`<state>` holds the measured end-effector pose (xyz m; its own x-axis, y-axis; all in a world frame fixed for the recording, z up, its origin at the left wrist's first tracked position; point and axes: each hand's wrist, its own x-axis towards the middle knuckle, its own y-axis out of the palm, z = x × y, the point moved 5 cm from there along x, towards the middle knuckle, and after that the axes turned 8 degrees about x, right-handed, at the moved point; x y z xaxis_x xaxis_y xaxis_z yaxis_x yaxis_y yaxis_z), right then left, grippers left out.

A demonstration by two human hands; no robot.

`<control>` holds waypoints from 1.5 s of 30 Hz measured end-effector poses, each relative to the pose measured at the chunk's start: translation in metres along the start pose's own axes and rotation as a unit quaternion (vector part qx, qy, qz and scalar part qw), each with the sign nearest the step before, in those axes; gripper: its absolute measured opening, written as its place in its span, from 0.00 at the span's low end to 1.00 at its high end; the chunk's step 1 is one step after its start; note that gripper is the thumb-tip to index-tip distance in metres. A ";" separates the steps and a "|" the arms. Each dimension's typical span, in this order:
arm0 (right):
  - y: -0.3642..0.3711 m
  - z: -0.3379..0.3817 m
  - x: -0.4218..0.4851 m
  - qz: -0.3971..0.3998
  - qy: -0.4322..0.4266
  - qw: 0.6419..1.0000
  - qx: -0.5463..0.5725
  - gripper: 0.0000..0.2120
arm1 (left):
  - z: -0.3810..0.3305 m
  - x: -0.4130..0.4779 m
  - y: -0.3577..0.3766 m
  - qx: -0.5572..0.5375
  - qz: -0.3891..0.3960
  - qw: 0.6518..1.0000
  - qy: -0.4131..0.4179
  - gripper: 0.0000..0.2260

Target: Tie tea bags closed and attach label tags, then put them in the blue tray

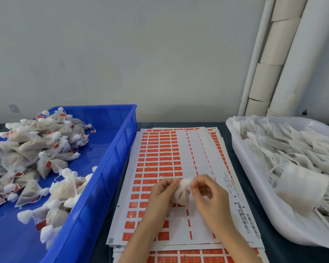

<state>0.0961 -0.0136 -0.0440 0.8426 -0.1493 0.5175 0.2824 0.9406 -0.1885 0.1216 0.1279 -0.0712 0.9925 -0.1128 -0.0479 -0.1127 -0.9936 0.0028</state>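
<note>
In the head view, the task is looking well under way but far from over. The blue tray (110,149) on the left is carrying a loose heap of finished tea bags (36,149), each gathered at the neck, many showing an orange tag. On the right, the white tray (241,154) is holding a thick layer of flat, untied bags (292,158) with their strings trailing, so by this count a great deal is left. Between the two trays, a stack of label sheets (160,149) is lying on the dark counter (285,253). Several columns of the top sheet are showing blank, while the left columns are full of orange labels.

The one tea bag (180,192) being worked is sitting over the label sheets, between both hands, and is not yet in the blue tray. The left hand (160,194) is curling around the bag's left side, its fingers (171,184) pinching the gathered top. The right hand (209,194) is closing in from the other side, its fingers (196,182) narrowed to a pinch at the same neck, apparently on cloth or string; which one is too small to tell. No tag is visible on this bag, so tying seems to be the step in hand, with labelling and placing to follow.
</note>
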 end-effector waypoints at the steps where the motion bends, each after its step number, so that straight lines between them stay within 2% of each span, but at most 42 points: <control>1: 0.002 0.003 -0.001 0.003 -0.027 0.999 -0.028 0.11 | 0.000 0.000 0.000 -0.013 -0.002 1.000 -0.009 0.09; 8: 0.001 0.002 -0.002 0.000 -0.073 0.993 -0.098 0.12 | -0.001 -0.001 0.002 -0.028 0.028 0.999 0.001 0.09; 13: 0.001 0.009 -0.005 -0.007 -0.121 0.989 -0.084 0.12 | 0.002 0.001 0.001 -0.009 0.003 1.000 -0.028 0.17; 17: 0.000 0.010 -0.006 -0.017 -0.141 0.986 -0.093 0.10 | -0.004 0.000 0.000 0.012 -0.005 1.000 -0.001 0.08; 22: 0.000 0.007 -0.008 -0.014 -0.139 0.985 -0.101 0.10 | -0.003 -0.001 -0.003 0.056 -0.013 0.998 0.015 0.05; 28: 0.001 -0.001 -0.006 0.008 -0.087 0.989 -0.117 0.09 | -0.005 -0.001 -0.002 0.087 -0.026 0.995 0.044 0.02; 33: -0.010 -0.002 -0.002 -0.067 -0.060 0.990 -0.108 0.08 | -0.008 -0.001 -0.015 0.033 -0.077 0.995 0.060 0.07; 35: -0.012 0.000 -0.001 -0.071 -0.068 0.989 -0.107 0.07 | -0.010 -0.002 -0.011 0.053 -0.043 0.994 0.086 0.06; 39: -0.001 0.000 -0.003 0.010 -0.108 0.988 -0.111 0.08 | -0.015 -0.007 0.010 0.131 0.058 0.981 0.129 0.09; 45: -0.011 -0.002 0.001 -0.048 -0.088 0.983 -0.154 0.09 | -0.016 -0.009 -0.002 0.157 -0.037 0.978 0.131 0.07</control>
<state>0.0944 -0.0250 -0.0435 0.7204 -0.1522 0.6766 0.5054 0.7833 -0.3619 0.1141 0.1312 -0.0548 0.9720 -0.0784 0.2213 -0.0089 -0.9542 -0.2989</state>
